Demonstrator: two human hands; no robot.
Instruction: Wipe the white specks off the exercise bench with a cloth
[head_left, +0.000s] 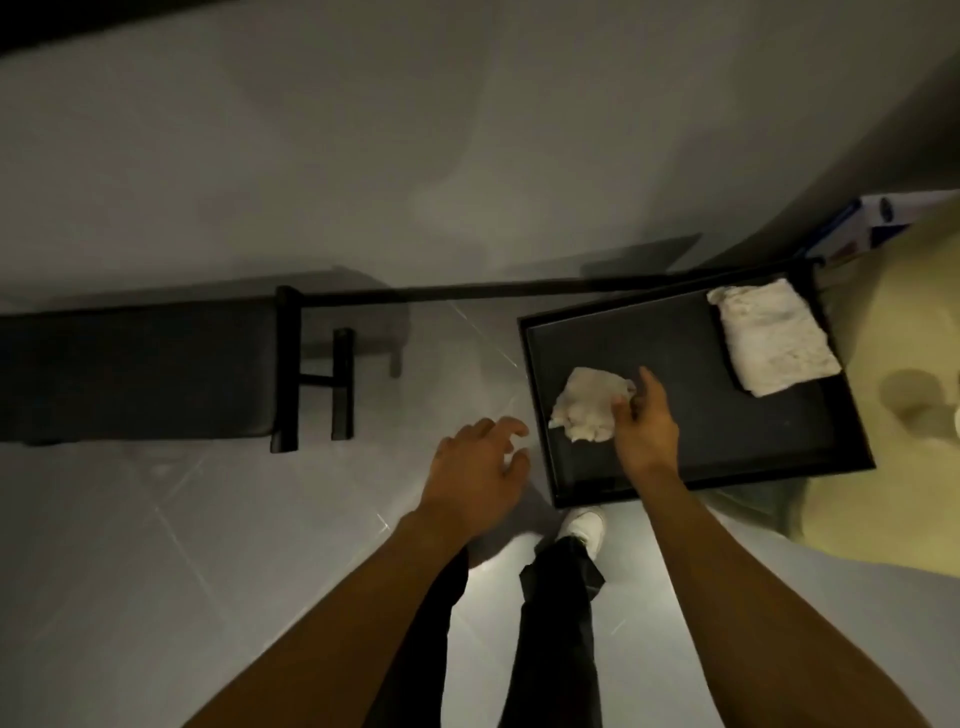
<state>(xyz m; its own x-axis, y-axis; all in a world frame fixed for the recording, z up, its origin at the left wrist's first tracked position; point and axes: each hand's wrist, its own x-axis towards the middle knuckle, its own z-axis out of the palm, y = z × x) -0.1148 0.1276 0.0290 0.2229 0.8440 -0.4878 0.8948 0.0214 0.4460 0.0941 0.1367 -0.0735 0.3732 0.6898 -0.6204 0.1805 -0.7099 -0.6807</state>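
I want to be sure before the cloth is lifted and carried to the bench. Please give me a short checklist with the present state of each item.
1. Right hand on the crumpled cloth: ok, fingers touch its right edge.
2. Grip closed around that cloth: cannot tell, the fingers look only partly curled.
3. Left hand free: ok, open, over the floor beside the black tray.
4. Folded cloth out of the way: ok, it lies apart in the tray's far corner.
5. Bench reachable: ok, to the left, nothing on its pad.
6. White specks located: cannot tell, pad too dark.
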